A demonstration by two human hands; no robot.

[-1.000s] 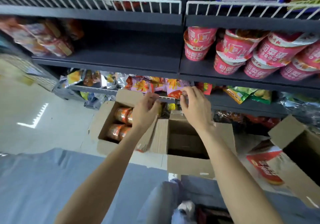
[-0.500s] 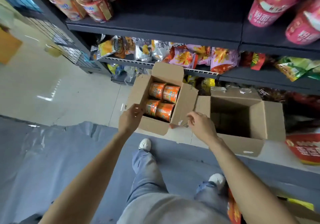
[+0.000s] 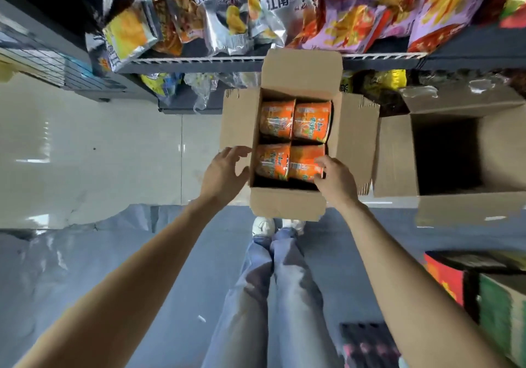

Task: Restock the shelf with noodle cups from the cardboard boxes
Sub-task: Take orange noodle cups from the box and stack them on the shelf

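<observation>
An open cardboard box stands on the floor below me, flaps spread, with several orange noodle cups inside in two rows. My right hand reaches into the box, its fingers and thumb curled round the near-right noodle cup. My left hand hovers over the box's left flap, fingers spread, just beside the near-left cup and holding nothing. The far cups lie untouched.
A second open cardboard box, dark inside, stands to the right, touching the first. Behind both, low shelves with a white wire rail hold snack bags. My legs and shoes are just before the box. Coloured cartons sit at lower right.
My view dropped from the shelves to the floor boxes. Both hands came down from the shelf rail to the box; the right now reaches the near-right cup and the left spreads beside the left flap.
</observation>
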